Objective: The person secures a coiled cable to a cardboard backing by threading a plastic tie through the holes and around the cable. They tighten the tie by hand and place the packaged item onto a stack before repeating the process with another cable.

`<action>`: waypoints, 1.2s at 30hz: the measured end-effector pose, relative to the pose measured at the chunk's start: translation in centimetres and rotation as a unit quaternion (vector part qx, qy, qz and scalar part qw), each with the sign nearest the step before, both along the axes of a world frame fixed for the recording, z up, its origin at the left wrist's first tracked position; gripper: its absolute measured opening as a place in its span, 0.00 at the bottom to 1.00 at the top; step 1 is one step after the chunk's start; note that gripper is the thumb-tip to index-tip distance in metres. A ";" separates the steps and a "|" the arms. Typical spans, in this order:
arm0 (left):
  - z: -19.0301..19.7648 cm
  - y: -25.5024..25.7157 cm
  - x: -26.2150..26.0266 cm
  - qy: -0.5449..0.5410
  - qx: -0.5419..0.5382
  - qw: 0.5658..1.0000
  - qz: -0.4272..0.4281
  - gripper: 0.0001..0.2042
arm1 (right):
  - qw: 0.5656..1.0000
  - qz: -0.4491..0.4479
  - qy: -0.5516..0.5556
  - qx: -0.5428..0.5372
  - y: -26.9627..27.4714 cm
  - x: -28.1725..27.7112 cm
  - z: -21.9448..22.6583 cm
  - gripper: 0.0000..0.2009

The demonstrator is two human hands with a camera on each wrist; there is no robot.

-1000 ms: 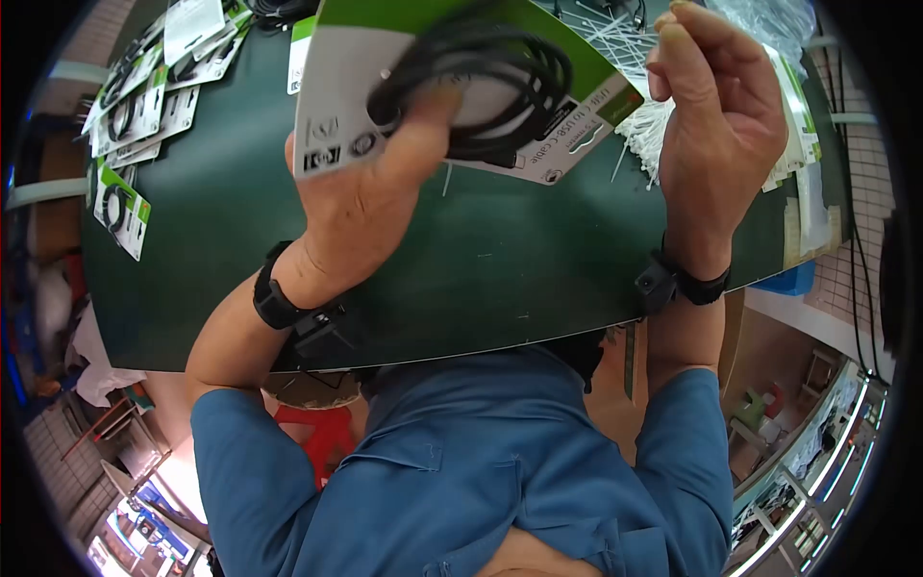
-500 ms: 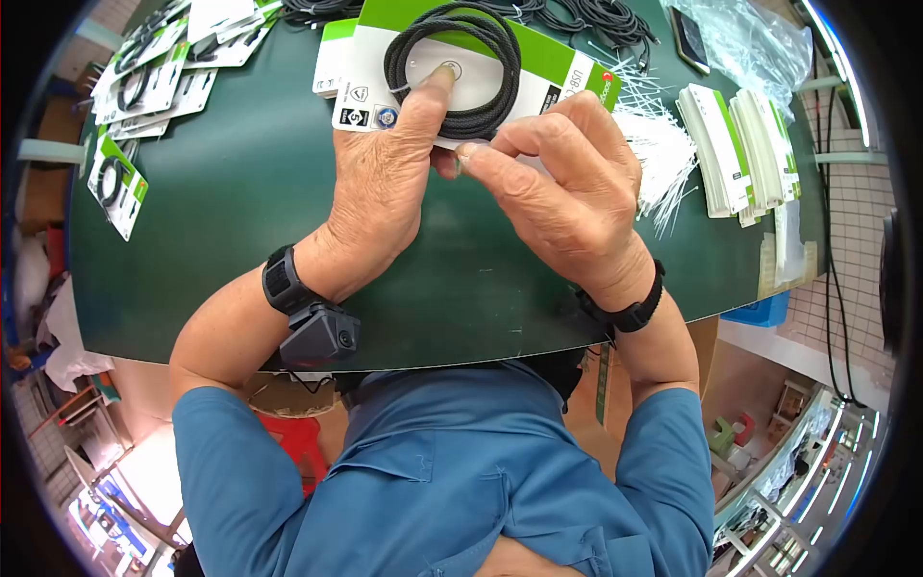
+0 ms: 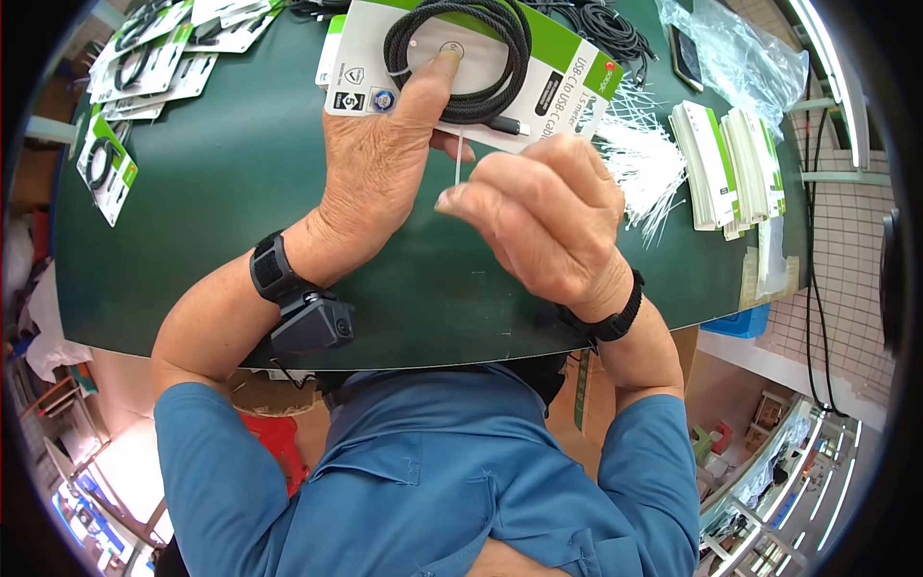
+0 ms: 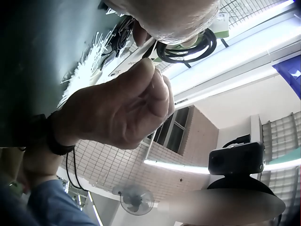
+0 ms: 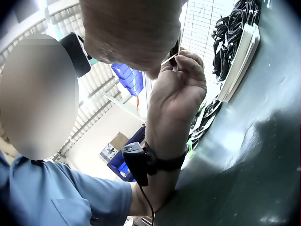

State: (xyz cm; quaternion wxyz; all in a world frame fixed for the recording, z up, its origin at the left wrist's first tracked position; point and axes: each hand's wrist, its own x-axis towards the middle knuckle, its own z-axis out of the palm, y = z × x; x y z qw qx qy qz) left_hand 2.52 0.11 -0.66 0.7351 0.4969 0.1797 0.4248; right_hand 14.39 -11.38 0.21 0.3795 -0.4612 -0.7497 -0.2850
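Hands [image 3: 380, 163] [image 3: 553, 216] curled on card [image 3: 481, 60] (and tie [image 3: 459, 170])

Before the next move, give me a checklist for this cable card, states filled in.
1. Card held by the left hand: ok.
2. Black cable coiled on the card's printed face: ok.
3. White tie pinched by the right hand: ok, as far as it shows.
4. White tie trimmed: not ok, a length sticks out below the card.
5. White tie fastened behind the card: cannot tell, hidden.
6. Spare ties on the table: ok.
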 end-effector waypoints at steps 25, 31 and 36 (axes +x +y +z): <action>-1.4 0.6 -1.1 0.123 0.416 0.895 0.098 0.10 | 0.999 -0.033 0.035 -0.020 0.4 0.3 -0.9 0.13; -0.8 1.0 -0.9 0.180 0.485 0.848 0.115 0.16 | 0.998 -0.043 0.043 -0.015 0.3 -0.2 -1.0 0.13; -0.4 1.9 -1.3 0.183 0.646 0.725 0.155 0.13 | 0.997 -0.038 0.066 -0.019 0.3 -0.5 -1.1 0.11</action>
